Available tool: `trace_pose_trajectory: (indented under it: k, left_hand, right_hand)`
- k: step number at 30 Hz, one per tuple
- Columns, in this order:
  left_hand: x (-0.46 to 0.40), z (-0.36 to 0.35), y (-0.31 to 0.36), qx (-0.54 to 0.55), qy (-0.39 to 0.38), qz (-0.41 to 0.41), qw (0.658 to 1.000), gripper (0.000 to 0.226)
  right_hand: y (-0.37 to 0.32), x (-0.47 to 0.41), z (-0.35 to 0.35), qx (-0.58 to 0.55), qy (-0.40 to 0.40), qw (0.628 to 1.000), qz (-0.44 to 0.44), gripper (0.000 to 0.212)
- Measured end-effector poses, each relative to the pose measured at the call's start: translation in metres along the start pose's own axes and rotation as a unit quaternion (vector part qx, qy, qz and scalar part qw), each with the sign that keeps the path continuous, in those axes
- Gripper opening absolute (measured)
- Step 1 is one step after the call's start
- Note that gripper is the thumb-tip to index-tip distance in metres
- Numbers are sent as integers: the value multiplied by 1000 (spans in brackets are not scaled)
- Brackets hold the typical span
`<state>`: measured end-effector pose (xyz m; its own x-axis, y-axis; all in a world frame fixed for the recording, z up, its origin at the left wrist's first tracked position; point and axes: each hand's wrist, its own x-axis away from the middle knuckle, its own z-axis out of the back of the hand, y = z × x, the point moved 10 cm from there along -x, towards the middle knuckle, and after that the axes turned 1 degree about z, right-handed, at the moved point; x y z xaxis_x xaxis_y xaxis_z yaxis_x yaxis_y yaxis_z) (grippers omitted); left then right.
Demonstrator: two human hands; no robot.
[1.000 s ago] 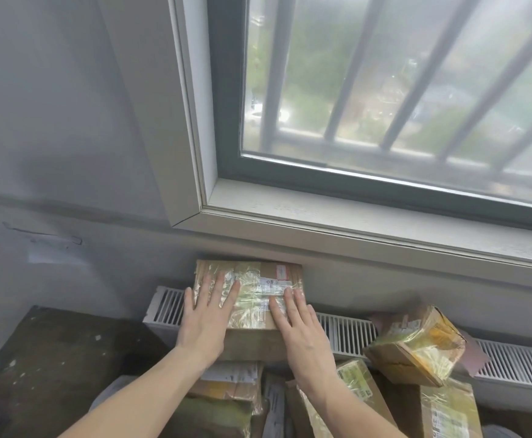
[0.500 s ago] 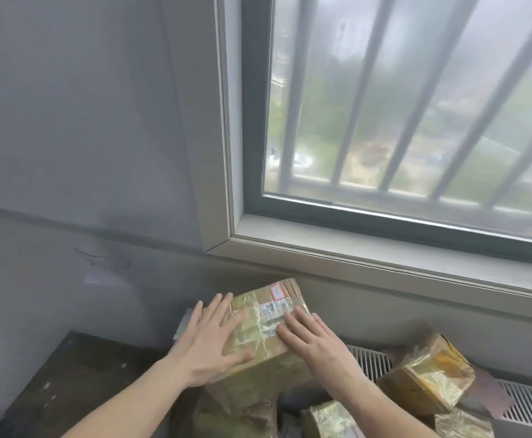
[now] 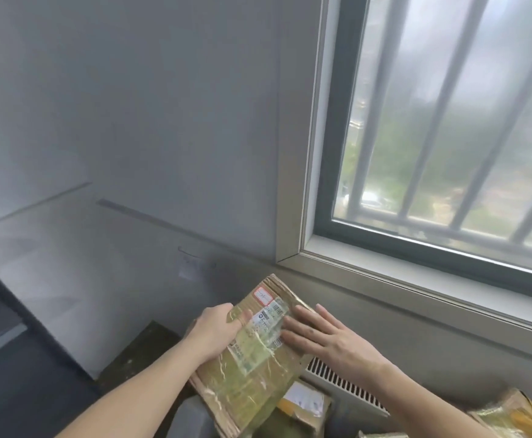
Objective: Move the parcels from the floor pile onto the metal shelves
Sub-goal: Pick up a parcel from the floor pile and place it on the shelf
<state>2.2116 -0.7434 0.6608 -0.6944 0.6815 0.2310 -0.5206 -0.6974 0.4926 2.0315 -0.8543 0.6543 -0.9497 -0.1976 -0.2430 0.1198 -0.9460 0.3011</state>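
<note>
The left hand (image 3: pixel 215 331) grips the left edge of a flat brown cardboard parcel wrapped in clear shiny tape (image 3: pixel 252 361), its thumb curled over onto the top face and the rest of its fingers hidden behind the edge. The right hand (image 3: pixel 331 338) lies flat on the parcel's right side, fingers straight and spread, fingertips touching the taped face near a white printed shipping label (image 3: pixel 269 320). A small red-bordered white sticker (image 3: pixel 263 295) sits on the parcel's far corner, above the label.

The parcel is held up in the air, tilted with its far corner higher and turned towards the left, in front of the grey wall (image 3: pixel 132 121). It is clear of the other parcels below it.

Below the parcel, to its right, lies a small brown cardboard box with a white label (image 3: pixel 304 403). Further right of the parcel, at the bottom corner of the view, sits another brown parcel wrapped in yellowish tape (image 3: pixel 511 415). Behind that low box, a white slotted radiator grille (image 3: pixel 343 384) runs along the wall. Above and to the right of the parcel is a grey-framed window with vertical metal bars (image 3: pixel 432 137), its pale sill (image 3: pixel 416 289) just above the right hand. Left of the parcel a dark stained surface (image 3: pixel 138 358) shows beneath the left forearm.
</note>
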Motion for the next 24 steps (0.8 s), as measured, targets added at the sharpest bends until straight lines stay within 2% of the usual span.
trace_pose_trajectory:
  k: [4, 7, 9, 12, 13, 14, 17, 20, 24]
  left_hand:
    - [34, 32, -30, -8, 120, 60, 991, 55]
    - [54, 45, -51, 40, 178, 99, 978, 52]
    - [65, 54, -62, 81, 221, 119, 965, 51]
    - [85, 71, -78, 103, 270, 162, 944, 49]
    - [94, 77, -86, 104, 280, 174, 938, 49]
    - [102, 80, -94, 101, 287, 182, 935, 48]
    - [128, 90, -117, 96, 299, 194, 929, 46]
    - [158, 97, -141, 88, 303, 218, 924, 49]
    - [201, 103, -166, 90, 314, 231, 917, 49]
  right_hand:
    - [-10, -25, 12, -51, 12, 997, -52, 69]
    - [-21, -44, 22, -171, 37, 974, -143, 63]
    - [-32, -54, 31, -310, 93, 920, -221, 57]
    - [-51, -67, 36, -511, 138, 781, -332, 54]
    - [-61, -74, 38, -550, 141, 749, -343, 50]
    - [-71, -80, 40, -570, 139, 732, -346, 46]
    - [-102, -99, 50, -589, 118, 723, -342, 49]
    - [-134, -111, 58, -569, 98, 741, -344, 59]
    - [-176, -114, 69, -553, 83, 759, -334, 60]
